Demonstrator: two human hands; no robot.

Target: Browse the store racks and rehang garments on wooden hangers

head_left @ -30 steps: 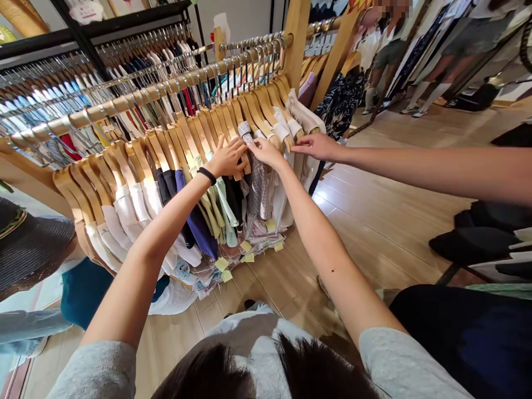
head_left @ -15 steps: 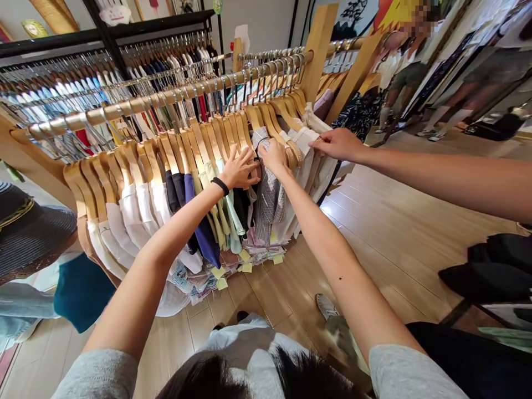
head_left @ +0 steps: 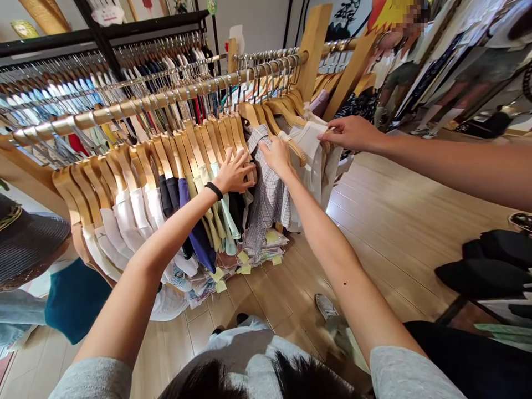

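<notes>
Across the rm: pale-brown wood-plank floor (head_left: 374, 233), glare patch rt of centre. On it, light-wood clothes rack (head_left: 316, 50), rail (head_left: 124, 108) crowded w/ curved wooden hangers (head_left: 66, 188) & tops (head_left: 124, 208) in white, black, purple-blue, green. Behind, black-framed shelving (head_left: 45, 40) & 2nd row of hung clothes (head_left: 162, 72), lt blue to red. Lower lt, teal cloth (head_left: 77, 302), dark woven brimmed hat (head_left: 31, 244) above; far rt, black cap-like items (head_left: 484, 269).

Grey checked collared shirt (head_left: 270, 188) hangs on rack, rt of its middle; off-white garment (head_left: 311, 133) just beyond. R hand (head_left: 275, 155) nearly closed, thumb & fingers pinching shirt nr collar. L hand (head_left: 235, 172) open, fingers splayed against hanger ends just lt of shirt. Another person's hand (head_left: 353, 132) pinches off-white garment's edge. Smallest: pale-yellow square tags (head_left: 220, 286), below, nr floor.
</notes>
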